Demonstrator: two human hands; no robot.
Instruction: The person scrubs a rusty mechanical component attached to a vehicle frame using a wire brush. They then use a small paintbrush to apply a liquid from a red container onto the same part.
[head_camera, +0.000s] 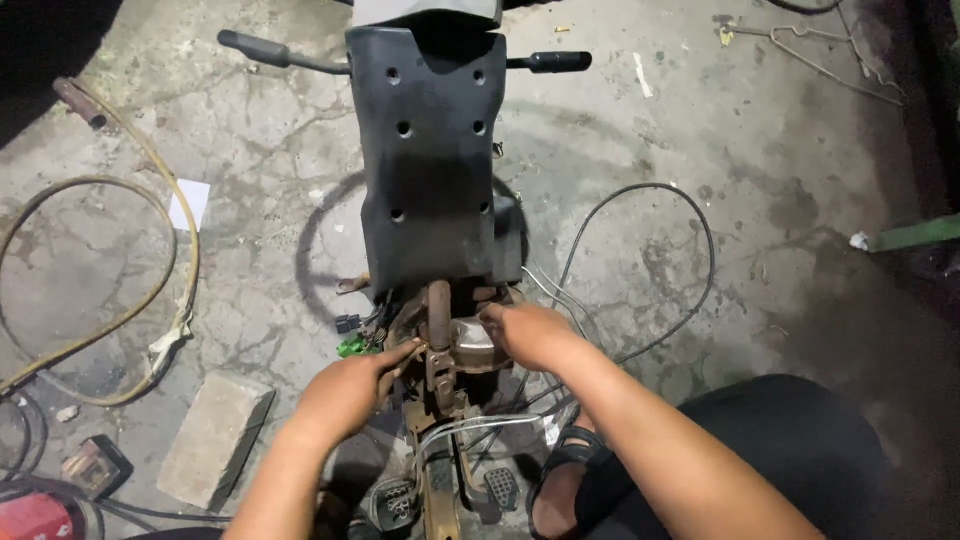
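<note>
- Rusty brown steel steering stem (438, 335) of the stripped scooter stands at the picture's centre, just below the matt black plastic leg shield (428, 160); its long axis runs up and down the picture, away from the person.
- Left hand (350, 392) lies just left of the stem, fingers bent and pinched on a small part at its side (what part, I cannot tell).
- Right hand (528, 335) lies just right of it, curled down over a dull grey rounded metal housing (472, 345), gripping or pressing it.
- Both hands touch the assembly; neither is clearly nearer, with the stem between them.
- Black handlebar grips (548, 62) stick out sideways above, crosswise to the stem.
- Grey concrete block (215, 438) lies well left on the cracked concrete floor (780, 180), a yellowish hose (180, 250) looping beyond it.
- No container shows (only loose black and white cables (640, 200)).
</note>
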